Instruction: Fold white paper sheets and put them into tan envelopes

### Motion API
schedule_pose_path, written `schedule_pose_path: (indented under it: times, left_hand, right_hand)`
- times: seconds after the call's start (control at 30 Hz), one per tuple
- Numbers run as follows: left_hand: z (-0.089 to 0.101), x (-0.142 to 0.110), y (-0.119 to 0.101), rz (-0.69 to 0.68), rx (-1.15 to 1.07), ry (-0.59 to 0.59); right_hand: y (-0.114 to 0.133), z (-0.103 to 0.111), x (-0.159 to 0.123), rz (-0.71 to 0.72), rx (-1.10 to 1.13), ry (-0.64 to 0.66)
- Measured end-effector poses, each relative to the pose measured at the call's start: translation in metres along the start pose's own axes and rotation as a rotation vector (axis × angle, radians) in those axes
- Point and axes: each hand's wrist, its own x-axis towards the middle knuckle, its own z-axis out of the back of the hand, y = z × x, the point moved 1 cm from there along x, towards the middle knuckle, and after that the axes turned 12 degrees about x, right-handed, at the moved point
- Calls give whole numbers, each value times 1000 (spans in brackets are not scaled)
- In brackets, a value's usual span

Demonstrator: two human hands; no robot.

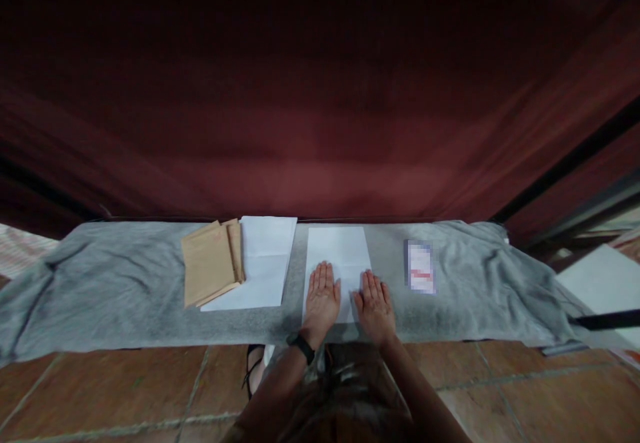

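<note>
Grey cloth (470, 309) spreads beneath the white sheet (337, 246), and a dark red panel (310, 183) rises beyond the sheet's far edge. Left of the sheet lie other white papers (267, 263), partly covered by brown envelopes (207, 266); right of it, a blurred pale block (420, 266) with a reddish band. Both hands rest flat on its near half, fingers straight and close together: the left hand (323, 296) within it, the right hand (375, 303) overlapping its right edge. What the envelopes hold, I can't tell.
</note>
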Motion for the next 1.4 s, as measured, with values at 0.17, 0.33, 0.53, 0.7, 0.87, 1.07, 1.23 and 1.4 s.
schedule_pose_path:
  times: [0.17,0.33,0.53,0.7,0.87,1.07,1.23,1.4]
  left_hand:
    - [-3,48,-12,-72,-3,47]
    - [-10,73,-4,-64,32,92]
    - [-20,87,12,-27,53,119]
    - [-23,105,23,23,52,136]
    - [-25,120,26,82,46,126]
    - [-32,123,26,130,41,84]
    - [-33,124,26,160,39,55]
    - [-31,123,25,159,54,61]
  right_hand:
    - [-2,-2,17,-30,36,-1]
    - [11,-12,79,46,104,43]
    - [24,-39,143,97,110,95]
    - [20,-50,159,20,62,90]
    - [15,-55,162,3,36,99]
    - [-7,-52,167,-50,24,-9]
    - [-26,-38,171,-117,-6,-69]
    - [-16,-31,140,-136,-26,-151]
